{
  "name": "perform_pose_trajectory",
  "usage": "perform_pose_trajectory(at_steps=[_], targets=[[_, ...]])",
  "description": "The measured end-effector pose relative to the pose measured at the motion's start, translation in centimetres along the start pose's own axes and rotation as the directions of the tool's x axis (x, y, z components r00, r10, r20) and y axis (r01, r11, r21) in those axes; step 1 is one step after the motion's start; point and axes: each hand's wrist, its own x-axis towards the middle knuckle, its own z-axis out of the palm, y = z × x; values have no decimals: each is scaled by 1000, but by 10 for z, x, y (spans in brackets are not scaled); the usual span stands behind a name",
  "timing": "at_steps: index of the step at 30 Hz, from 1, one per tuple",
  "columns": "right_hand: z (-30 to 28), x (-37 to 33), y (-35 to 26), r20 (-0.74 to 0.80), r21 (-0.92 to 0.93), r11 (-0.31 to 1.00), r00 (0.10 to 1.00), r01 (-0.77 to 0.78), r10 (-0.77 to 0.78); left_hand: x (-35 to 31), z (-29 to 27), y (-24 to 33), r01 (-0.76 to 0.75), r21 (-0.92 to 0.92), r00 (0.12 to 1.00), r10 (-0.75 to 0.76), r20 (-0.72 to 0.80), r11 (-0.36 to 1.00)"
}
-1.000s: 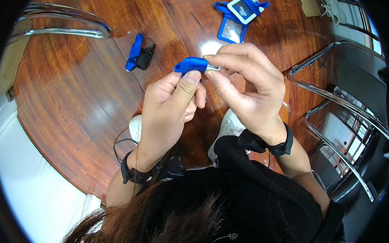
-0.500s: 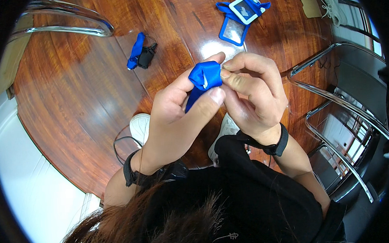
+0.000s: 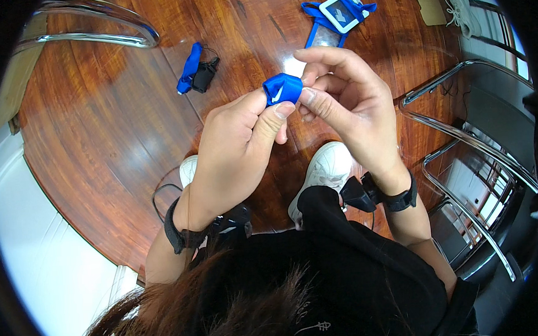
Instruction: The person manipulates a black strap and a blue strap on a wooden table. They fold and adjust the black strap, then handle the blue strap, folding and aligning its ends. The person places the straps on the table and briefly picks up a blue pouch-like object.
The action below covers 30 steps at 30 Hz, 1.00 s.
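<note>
A blue lanyard strap (image 3: 284, 89), wound into a small bundle with a white mark on its face, sits between my two hands. My left hand (image 3: 237, 133) pinches its left and lower side, thumb in front and the other fingers behind. At the bundle's right edge, my right hand (image 3: 356, 98) has its thumb and a fingertip closed on the ribbon, while its index finger arches above. The inside of the bundle and the back of it are hidden.
On the brown wood floor (image 3: 128, 114) lie another blue strap (image 3: 191, 66) with a black piece (image 3: 204, 76), and a white-framed badge holder (image 3: 341, 13) over a blue-framed one (image 3: 325, 38). Metal-framed chairs (image 3: 459, 129) stand at the right. My white shoes (image 3: 326, 168) are below my hands.
The strap's hanging tail no longer shows below the bundle. My left hand has turned and shifted slightly left; my right hand has rotated, its index finger lifting and its wrist moving right.
</note>
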Motion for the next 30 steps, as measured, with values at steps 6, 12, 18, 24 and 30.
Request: perform_pose_trajectory(at_steps=[6, 12, 18, 24, 30], targets=[[-3, 2, -1, 121, -7, 990, 983, -139, 139, 1, -9, 1, -26, 107, 999, 21, 39, 994], [6, -5, 7, -37, -332, 932, 986, 143, -164, -2, -3, 0, 136, -61, 991, -136, 11, 989], [12, -1, 19, 47, -673, 545, 765, 500, -643, -9, 19, 3, 188, -330, 981, -190, 26, 925], [8, 3, 28, 121, -667, 427, 655, 610, -746, -14, 22, 5, 218, -427, 974, -224, 38, 877], [3, 0, 19, 112, -580, 639, 826, 506, -552, -9, 17, 0, 181, -333, 978, -204, -36, 926]])
